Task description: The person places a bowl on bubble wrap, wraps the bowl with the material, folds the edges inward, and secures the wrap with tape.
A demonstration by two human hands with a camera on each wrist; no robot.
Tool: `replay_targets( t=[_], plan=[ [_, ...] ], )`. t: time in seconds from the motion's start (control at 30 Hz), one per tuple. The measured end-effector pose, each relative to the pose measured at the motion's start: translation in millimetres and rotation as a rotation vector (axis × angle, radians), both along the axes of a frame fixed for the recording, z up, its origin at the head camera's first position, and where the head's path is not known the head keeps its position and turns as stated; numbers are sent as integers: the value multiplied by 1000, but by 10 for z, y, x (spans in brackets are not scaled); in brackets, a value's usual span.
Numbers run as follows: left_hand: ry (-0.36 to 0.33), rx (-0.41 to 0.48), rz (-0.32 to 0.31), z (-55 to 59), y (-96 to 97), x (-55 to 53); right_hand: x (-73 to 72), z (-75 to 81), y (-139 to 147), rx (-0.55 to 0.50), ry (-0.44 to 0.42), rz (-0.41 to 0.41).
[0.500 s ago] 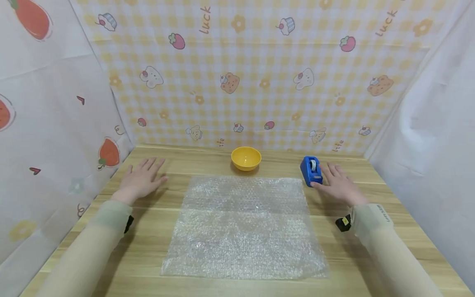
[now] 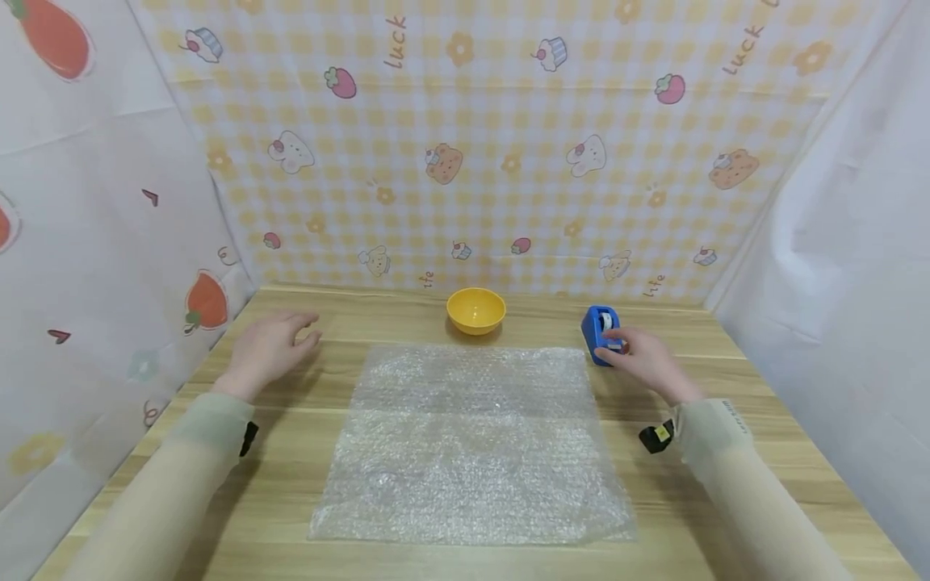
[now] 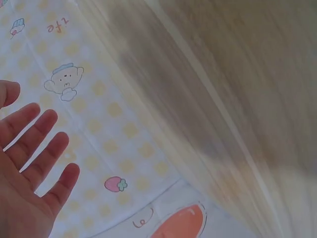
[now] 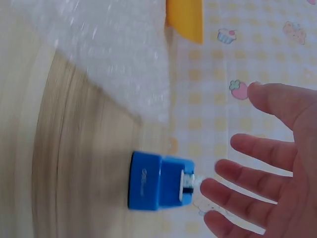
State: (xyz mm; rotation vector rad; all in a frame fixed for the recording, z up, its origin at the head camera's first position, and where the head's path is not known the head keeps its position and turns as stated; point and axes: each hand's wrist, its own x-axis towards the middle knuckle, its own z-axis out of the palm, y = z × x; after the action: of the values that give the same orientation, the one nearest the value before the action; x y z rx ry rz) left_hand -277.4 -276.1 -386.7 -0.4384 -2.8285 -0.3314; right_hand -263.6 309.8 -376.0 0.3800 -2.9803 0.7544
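Note:
My right hand hovers at the right side of the blue tape dispenser, fingers spread and loosely bent. In the right wrist view a gap shows between those fingertips and the dispenser's cutter end. My left hand is over the left part of the table, nearest the bubble wrap's left edge, with relaxed fingers and nothing in it. A clear sheet of bubble wrap lies flat between the hands. Behind it stands a yellow bowl, upright, its inside bare.
A wood-grain table carries everything. Patterned cloth rises along the table's back edge, and white cloth hangs at the right. Another printed cloth closes off the left side.
My right hand has moved left over the dispenser's near right side, its fingers bending. The left hand has risen slightly and its fingers have relaxed from spread to bent. The head view has shifted slightly.

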Motion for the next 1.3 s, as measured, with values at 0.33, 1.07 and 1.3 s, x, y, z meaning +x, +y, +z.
replay_targets(
  t=[0.33,1.07,1.3],
  plan=[
    [-93,190,-27,-72,281,-61,-82,-276,-158,-409,-363,-26],
    [-595,759,-99,-100,1242,-412,-58,-605,-135,-781,-544,-86],
    [-737,984,-6,-62,1533,-617,-56,-645,-141,-814,-553,-89]
  ],
)
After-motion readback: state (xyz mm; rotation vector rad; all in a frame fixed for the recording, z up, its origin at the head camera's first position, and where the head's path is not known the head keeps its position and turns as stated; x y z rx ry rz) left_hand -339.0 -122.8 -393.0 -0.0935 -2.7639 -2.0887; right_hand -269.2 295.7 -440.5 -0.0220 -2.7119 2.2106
